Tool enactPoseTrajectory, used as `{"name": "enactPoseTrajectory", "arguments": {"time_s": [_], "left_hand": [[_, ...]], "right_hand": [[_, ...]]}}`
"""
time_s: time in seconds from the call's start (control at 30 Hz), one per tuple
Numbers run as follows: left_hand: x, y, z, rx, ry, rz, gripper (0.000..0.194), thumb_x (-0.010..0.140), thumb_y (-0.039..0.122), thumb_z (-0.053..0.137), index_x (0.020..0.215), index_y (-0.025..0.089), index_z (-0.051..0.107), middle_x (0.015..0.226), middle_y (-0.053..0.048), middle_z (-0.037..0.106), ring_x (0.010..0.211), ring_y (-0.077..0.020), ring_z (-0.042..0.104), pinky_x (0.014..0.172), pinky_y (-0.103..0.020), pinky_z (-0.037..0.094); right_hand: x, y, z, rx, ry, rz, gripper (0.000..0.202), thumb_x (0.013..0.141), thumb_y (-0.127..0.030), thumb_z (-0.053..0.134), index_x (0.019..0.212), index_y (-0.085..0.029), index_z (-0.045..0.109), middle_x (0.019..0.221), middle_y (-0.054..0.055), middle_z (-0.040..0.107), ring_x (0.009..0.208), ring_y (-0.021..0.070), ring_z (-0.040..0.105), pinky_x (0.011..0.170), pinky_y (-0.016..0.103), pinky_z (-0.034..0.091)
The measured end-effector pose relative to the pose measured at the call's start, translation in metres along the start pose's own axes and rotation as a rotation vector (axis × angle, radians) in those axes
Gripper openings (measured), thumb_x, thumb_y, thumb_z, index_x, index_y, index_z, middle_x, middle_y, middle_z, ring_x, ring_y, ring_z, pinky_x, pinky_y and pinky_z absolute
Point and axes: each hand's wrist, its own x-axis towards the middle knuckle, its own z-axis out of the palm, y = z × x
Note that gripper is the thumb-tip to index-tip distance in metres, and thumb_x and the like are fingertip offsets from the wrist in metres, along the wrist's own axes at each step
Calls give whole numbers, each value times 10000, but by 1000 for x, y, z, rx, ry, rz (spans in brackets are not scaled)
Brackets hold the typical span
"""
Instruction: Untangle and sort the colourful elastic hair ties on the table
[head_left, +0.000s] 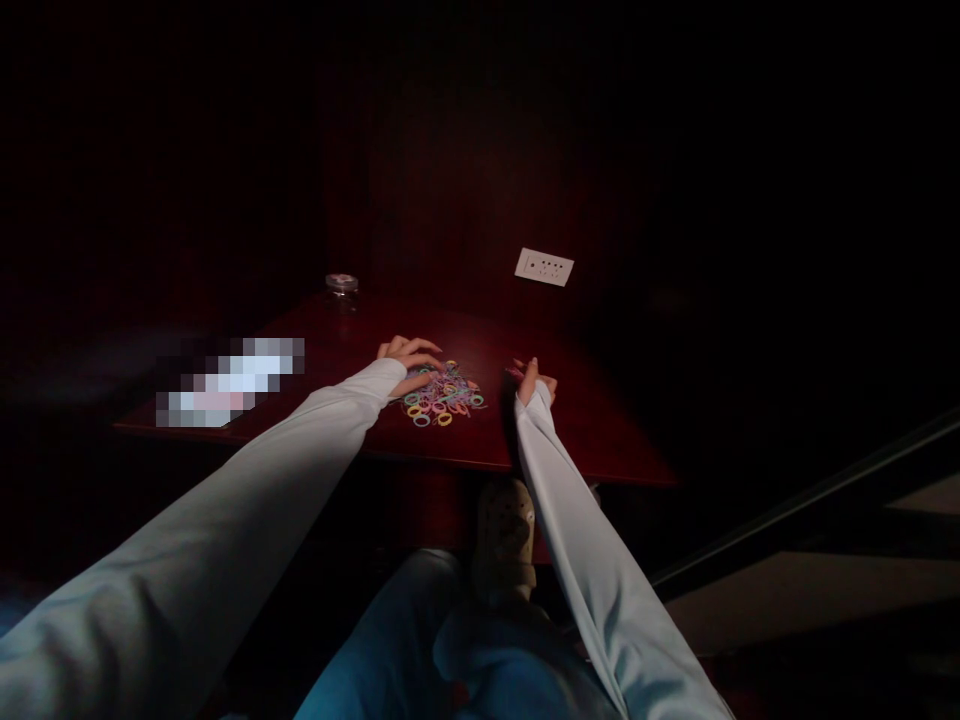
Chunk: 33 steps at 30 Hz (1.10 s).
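A loose pile of small coloured hair ties lies on the dark red table, with pink, yellow, green and purple loops among them. My left hand reaches over the pile's left side, its fingers spread apart and the fingertips at the ties. To the right of the pile, my right hand is closed with the thumb up. Something pink shows at its left edge and looks like a hair tie; the curled fingers hide the rest.
A clear lidded jar stands at the table's back left. A blurred-out bright rectangle lies on the left of the table. Behind is a white wall socket. A beige clog shows below the front edge.
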Motion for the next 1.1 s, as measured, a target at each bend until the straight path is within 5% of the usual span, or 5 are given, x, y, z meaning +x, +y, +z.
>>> {"name": "enactPoseTrajectory", "arguments": {"time_s": [0.2,0.5,0.7,0.93,1.1], "left_hand": [[1,-4,6,-1,16,1,173,900,396,648,1010,384,780,1335,37,646,1101,-270,442,1004,-493,288],[0,-3,5,6,-10,4,178,904,391,645,1024,370,774,1331,27,644,1112,-270,448,1001,-494,289],[2,-10,6,-24,-1,3,197,910,392,616,1029,358,770,1350,17,635,1170,-286,461,1048,-525,319],[9,-22,14,-155,51,9,472,988,553,387,1137,273,738,1438,-38,584,1431,-308,383,1224,-528,265],[3,-24,11,-224,-84,-100,710,1010,658,150,1429,272,575,1589,-42,426,1487,-284,353,1231,-443,318]], "right_hand": [[7,12,-22,-27,122,186,656,984,-544,210,1136,-242,772,1180,116,644,1169,279,479,1117,462,286],[2,19,-28,-62,66,120,724,989,-576,135,1102,-270,781,1159,99,660,1191,265,474,1121,451,279],[8,19,-18,-62,306,201,659,992,-533,163,1094,-280,764,1144,77,678,1196,273,476,1085,463,317],[10,17,-15,-73,270,187,638,997,-486,170,1066,-253,760,1141,91,687,1208,281,483,1091,494,301],[4,13,-19,-77,193,157,606,995,-475,221,1067,-211,762,1215,107,693,1233,286,444,1111,507,259]]}}
